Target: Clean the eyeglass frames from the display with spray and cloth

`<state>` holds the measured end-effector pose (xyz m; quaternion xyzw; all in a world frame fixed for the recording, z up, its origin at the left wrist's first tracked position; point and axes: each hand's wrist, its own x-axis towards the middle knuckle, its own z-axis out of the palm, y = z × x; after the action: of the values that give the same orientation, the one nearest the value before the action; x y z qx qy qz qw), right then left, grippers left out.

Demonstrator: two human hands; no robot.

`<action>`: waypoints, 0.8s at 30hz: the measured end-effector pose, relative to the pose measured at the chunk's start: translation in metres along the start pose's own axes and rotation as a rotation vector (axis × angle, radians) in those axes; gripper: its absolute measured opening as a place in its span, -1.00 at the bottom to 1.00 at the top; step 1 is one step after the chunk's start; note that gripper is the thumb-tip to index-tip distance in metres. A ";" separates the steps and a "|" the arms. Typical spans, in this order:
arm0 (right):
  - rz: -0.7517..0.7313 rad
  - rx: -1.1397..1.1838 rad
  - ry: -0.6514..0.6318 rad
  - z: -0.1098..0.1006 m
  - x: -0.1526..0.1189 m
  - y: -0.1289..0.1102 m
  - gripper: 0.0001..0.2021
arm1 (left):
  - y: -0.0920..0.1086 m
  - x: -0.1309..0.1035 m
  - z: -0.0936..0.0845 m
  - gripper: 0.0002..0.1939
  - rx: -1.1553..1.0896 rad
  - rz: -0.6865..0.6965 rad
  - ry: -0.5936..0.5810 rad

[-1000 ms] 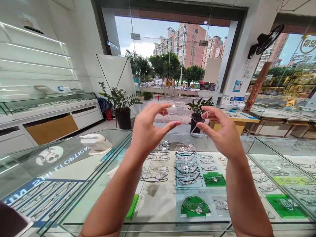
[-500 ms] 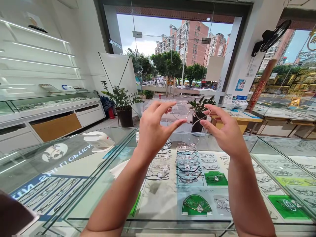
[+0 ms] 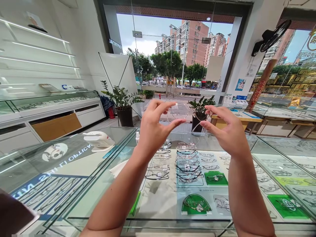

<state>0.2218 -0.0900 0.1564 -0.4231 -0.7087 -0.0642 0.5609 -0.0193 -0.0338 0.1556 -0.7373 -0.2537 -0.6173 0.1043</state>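
A pair of thin-rimmed eyeglasses (image 3: 193, 115) is held up above the glass counter, between my two hands. My left hand (image 3: 159, 123) grips its left side, thumb and forefinger bent around the lens. At the other side, my right hand (image 3: 224, 128) pinches the frame near its hinge between thumb and fingers. The lenses are clear and the thin rim is hard to make out against the background. Below both hands, rows of eyeglasses (image 3: 189, 168) lie inside the glass display case (image 3: 158, 224).
A white device (image 3: 98, 140) stands on the counter at the left, with a small white bottle (image 3: 137, 138) nearer my left forearm. A white cloth (image 3: 119, 169) lies beside that forearm. Potted plants (image 3: 125, 115) stand beyond the counter, before the window. A dark object (image 3: 14, 214) is at lower left.
The eyeglasses have tilted slightly, and their rims show rounder between my hands. My right hand has shifted very slightly to the right.
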 end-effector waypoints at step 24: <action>-0.084 -0.124 0.073 0.000 0.001 -0.008 -0.56 | -0.021 -0.003 0.021 -0.49 -0.239 -0.199 0.004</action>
<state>0.2161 -0.0946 0.1598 -0.4241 -0.6996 -0.1468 0.5561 -0.0121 -0.0070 0.1453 -0.7143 -0.2500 -0.6521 -0.0453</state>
